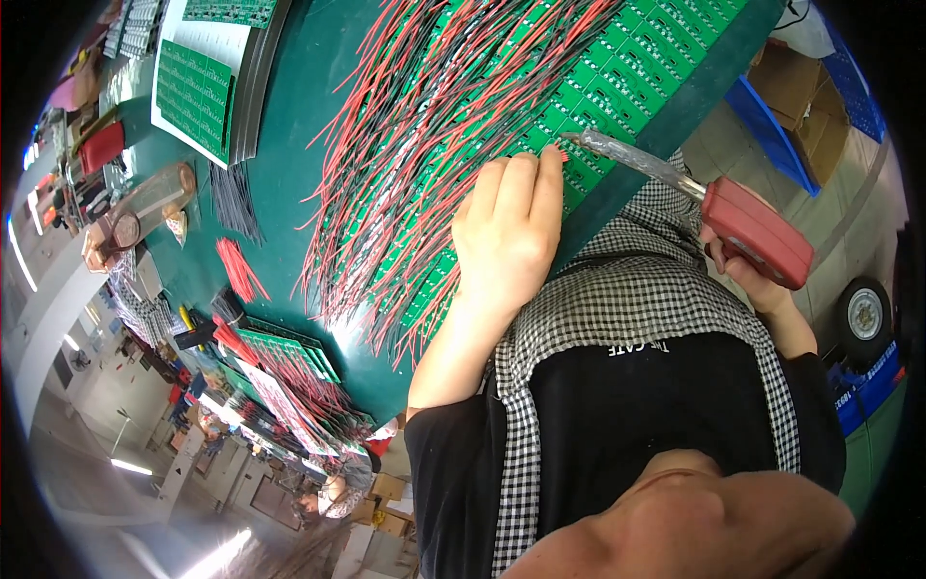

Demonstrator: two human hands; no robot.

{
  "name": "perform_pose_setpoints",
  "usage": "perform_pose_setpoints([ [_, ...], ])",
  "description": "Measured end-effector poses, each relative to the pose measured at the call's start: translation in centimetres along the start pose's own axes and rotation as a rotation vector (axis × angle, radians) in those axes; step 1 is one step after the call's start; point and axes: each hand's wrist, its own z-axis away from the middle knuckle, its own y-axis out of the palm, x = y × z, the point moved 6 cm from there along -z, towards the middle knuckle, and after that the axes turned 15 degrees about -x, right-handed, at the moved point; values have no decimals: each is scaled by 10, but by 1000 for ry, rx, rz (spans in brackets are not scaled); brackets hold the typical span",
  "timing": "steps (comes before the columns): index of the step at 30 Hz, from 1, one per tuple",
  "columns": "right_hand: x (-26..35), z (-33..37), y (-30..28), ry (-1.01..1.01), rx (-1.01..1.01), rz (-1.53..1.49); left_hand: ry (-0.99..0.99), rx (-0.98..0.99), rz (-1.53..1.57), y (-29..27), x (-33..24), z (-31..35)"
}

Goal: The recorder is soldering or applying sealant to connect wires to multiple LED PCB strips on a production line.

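Remotely, I am viewing the bench from above. The right hand (762,288) is gripping a red-handled soldering iron (757,232); the handle is hiding some of the fingers, so I am not making out the full grip. The iron's foil-coloured shaft is pointing left across the table edge, its tip lying just beside the left fingertips. Whether the tip is touching a board, I am not managing to tell.

The left hand (506,232) is resting over the wires, back of the hand up, fingers together and bent. A small red bit is showing by the fingertips; I cannot tell whether they are pinching it, the thumb being hidden.

Green circuit boards (622,92) are lying on the teal table (309,87) beneath both the left hand and the tool tip. Red and black wires (415,164) are covering much of them, and the upper frame edge is cutting off the far end. Loose black wires (233,205) and red wires (239,270) are lying toward the left. A checked apron (627,294) is filling the space below.
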Motion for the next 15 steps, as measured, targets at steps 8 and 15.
perform_pose_setpoints([
  [8,-1,-6,-2,-113,57,112,-2,64,-29,2,-1,3],
  [15,13,-6,3,-203,64,210,-11,71,-28,4,0,0],
])
